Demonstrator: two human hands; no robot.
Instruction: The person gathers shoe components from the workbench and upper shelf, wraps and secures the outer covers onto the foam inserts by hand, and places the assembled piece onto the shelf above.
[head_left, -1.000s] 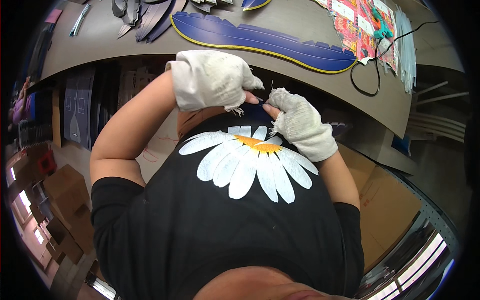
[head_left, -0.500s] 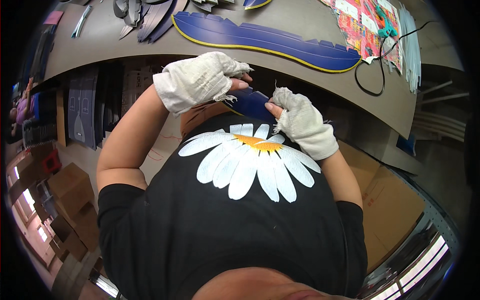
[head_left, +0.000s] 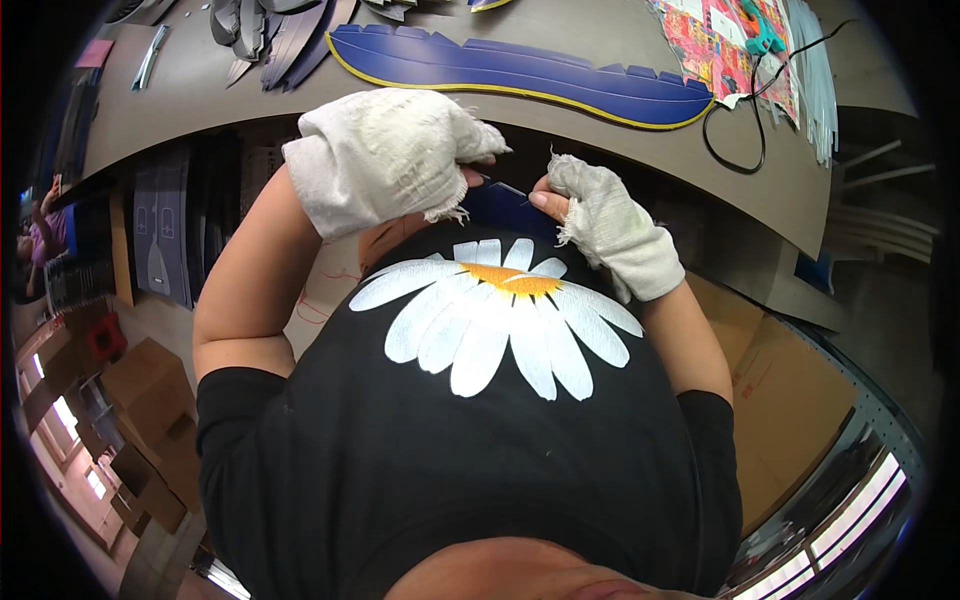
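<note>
A dark blue sheet piece (head_left: 500, 210) with a notched upper edge hangs just below the table's near edge, in front of my shirt. My left hand (head_left: 390, 160), in a frayed white glove with bare fingertips, is closed at the left part of that edge. My right hand (head_left: 612, 225), gloved alike, pinches the same edge farther right between thumb and fingers. Most of the piece's lower part is hidden by my shirt and hands. Beyond my hands, a long curved blue piece (head_left: 520, 75) with a yellow rim and notched far edge lies on the table.
On the grey table (head_left: 230, 95) lie dark curved pieces (head_left: 295, 45) at far left. A colourful printed sheet (head_left: 705, 45), a teal tool (head_left: 765, 35), a black cable (head_left: 755, 130) and pale strips (head_left: 815, 90) are at right. Cardboard boxes (head_left: 150, 390) stand at left.
My left hand has risen slightly toward the camera. The right thumb has shifted a little left along the blue piece's edge, and less of that piece shows between my hands.
</note>
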